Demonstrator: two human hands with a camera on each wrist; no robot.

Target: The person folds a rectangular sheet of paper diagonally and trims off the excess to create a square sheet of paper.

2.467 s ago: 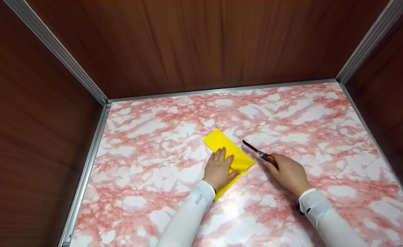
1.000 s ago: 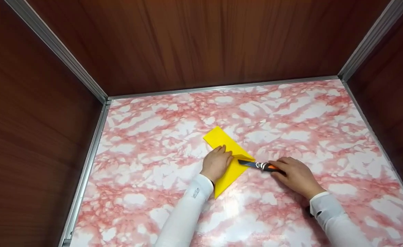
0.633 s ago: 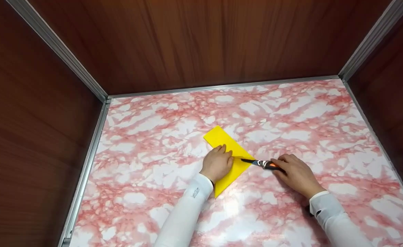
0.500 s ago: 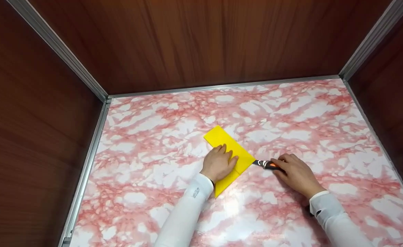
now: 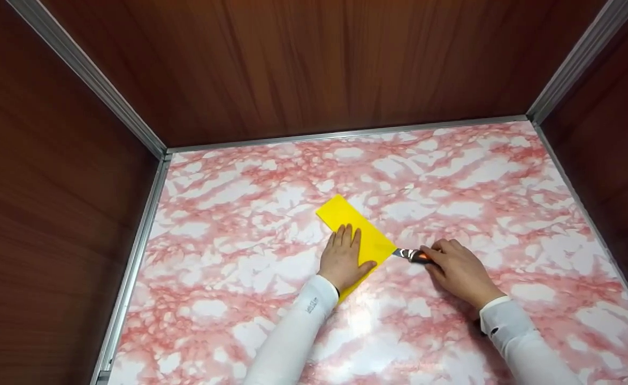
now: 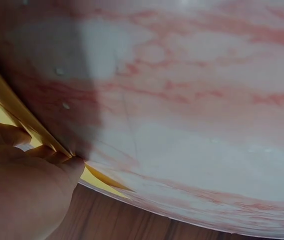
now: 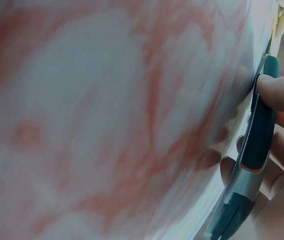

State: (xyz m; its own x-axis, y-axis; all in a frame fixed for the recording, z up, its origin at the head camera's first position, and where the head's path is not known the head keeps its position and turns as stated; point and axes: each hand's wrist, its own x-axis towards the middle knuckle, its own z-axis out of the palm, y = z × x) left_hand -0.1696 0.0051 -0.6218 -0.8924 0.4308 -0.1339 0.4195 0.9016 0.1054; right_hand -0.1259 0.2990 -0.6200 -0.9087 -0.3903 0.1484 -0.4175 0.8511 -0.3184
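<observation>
Yellow folded paper [image 5: 372, 245], bent at an angle, lies on the pink-and-white marbled table. My left hand [image 5: 341, 262] rests on it with fingers straight and thumb spread over the near edge. In the left wrist view, the fingertips touch the yellow paper [image 6: 104, 180]. A utility knife [image 5: 416, 256] with a dark and orange handle is gripped in my right hand [image 5: 464, 274]. Its blade goes in at the paper's right corner, and most of it is hidden between the layers. The right wrist view shows fingers and thumb around the knife's handle [image 7: 259, 132].
The marbled table top [image 5: 228, 256] extends around both hands. Dark wood panels stand at the back [image 5: 303, 69], left [image 5: 52, 214] and right [image 5: 603, 160], joined by grey metal strips [image 5: 94, 88].
My right hand has brought the knife leftward from beside the paper and slid its blade into the fold. The raised flap has come down over the blade, and my left hand has flattened on top.
</observation>
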